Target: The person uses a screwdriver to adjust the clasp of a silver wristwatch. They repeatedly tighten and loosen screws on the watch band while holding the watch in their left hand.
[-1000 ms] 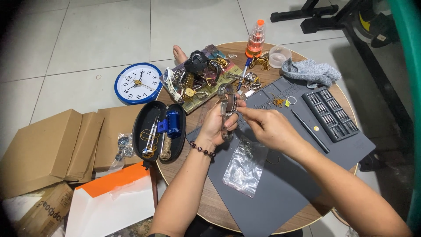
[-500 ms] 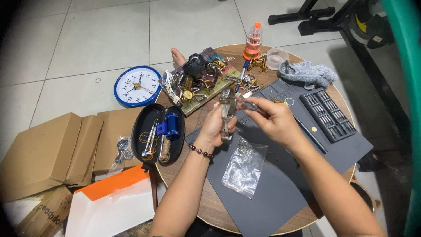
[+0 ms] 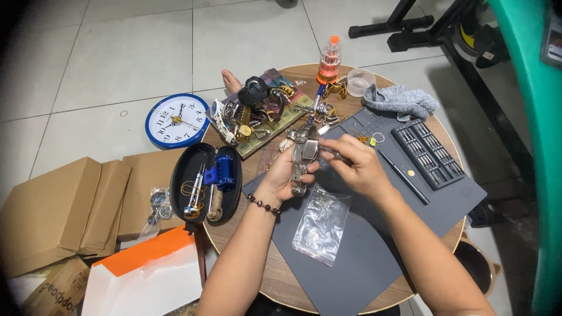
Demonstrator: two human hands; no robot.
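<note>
Two hands are met over the grey mat (image 3: pixel 374 257): the steel wristwatch (image 3: pixel 303 153) is gripped upright in the left hand (image 3: pixel 287 175), while its case edge is pinched by the right hand (image 3: pixel 358 167). A clear plastic bag (image 3: pixel 321 225) is seen just below.

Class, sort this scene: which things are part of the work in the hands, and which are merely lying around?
In use: metal wristwatch, held by left hand; right hand working at it.

Lying about: clear plastic bag, wall clock, grey cloth, bit tray, oval tool case, cardboard boxes.

Right hand (image 3: pixel 357 167) nearer the watch (image 3: pixel 304 153)
</note>
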